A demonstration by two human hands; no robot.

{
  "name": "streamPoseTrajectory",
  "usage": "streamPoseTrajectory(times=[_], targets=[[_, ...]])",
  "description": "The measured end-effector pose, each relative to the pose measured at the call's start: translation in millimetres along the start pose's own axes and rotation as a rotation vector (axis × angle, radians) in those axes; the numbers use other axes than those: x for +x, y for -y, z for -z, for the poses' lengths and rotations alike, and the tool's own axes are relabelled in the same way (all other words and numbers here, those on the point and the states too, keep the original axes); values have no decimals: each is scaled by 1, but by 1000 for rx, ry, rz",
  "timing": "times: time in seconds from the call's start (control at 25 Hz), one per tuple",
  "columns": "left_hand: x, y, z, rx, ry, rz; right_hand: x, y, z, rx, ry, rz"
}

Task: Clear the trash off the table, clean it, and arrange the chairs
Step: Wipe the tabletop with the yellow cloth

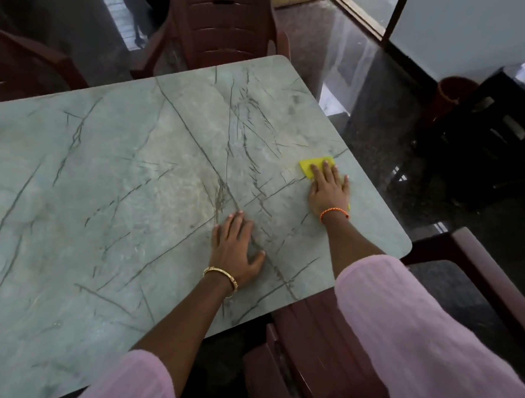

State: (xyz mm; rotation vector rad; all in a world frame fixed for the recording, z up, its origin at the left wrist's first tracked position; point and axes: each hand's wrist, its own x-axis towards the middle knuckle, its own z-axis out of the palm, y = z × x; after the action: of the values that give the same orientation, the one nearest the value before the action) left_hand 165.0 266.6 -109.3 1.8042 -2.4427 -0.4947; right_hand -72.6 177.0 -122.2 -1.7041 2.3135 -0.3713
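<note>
The right hand lies flat on a yellow cloth near the right edge of the grey-green, dark-veined surface, between its far right and near right corners. The fingers are straight and spread, pressing down on the cloth rather than curling round it, so this grip is open; most of the cloth is hidden under the palm, with one corner showing beyond the fingertips on the far side and a sliver of yellow showing by the wrist. An orange thread band circles that wrist, and a pink sleeve covers the arm from the near right corner back toward the person. The left hand rests palm down on the bare surface, closer to the near edge and well apart from the cloth, its fingers straight with the thumb angled out; this grip is open too and holds nothing. A gold bangle sits on the left wrist. Dark red plastic chairs stand round the surface: one tucked at the far edge, one at the far left corner, and one at the near edge beside the person. A black stand sits on the glossy dark floor off to the right.
</note>
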Motion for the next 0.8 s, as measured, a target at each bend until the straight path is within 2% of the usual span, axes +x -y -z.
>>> streamPoseTrajectory(times=[0.2,0.36,0.6,0.8], targets=[[-4,0,-2,16,11,12,-10,-66,23,37,-58,-200],[-14,-2,-4,11,-8,24,-50,-90,30,59,-112,-248],[-46,14,2,-10,-4,22,-90,-77,27,123,-114,-243],[-96,63,13,-6,-57,81,-120,-35,15,114,-68,-101]])
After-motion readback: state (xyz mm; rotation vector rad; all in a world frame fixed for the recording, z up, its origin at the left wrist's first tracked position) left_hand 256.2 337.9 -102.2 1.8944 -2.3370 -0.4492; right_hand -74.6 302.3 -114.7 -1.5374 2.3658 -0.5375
